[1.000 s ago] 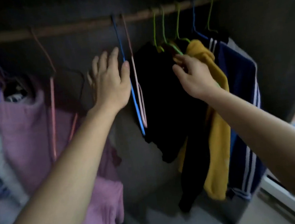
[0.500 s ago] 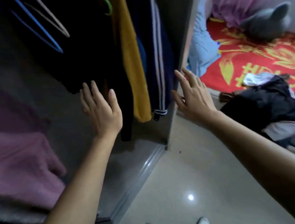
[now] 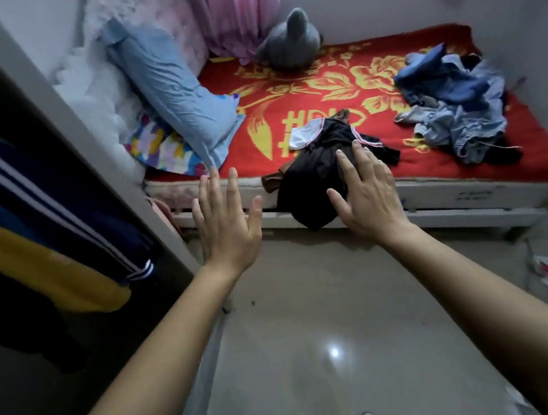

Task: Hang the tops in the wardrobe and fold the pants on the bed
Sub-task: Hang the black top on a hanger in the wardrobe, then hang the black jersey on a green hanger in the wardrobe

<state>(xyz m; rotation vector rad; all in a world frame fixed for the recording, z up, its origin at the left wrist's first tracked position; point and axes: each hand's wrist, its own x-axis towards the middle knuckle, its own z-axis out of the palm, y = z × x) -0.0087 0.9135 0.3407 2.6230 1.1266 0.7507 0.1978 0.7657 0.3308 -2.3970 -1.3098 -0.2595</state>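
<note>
We find the bed (image 3: 471, 191) under a red blanket (image 3: 321, 98). On it: dark pile (image 3: 313, 171) overhanging the front edge, blue pile (image 3: 457, 105) right, grey plush (image 3: 290, 43) at the back, blue pillow (image 3: 168, 92) left.

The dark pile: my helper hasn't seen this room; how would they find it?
Find the red bed. The dark pile spills over its near edge. Unlike the blue pile to its right, it is black with a white patch.
</note>
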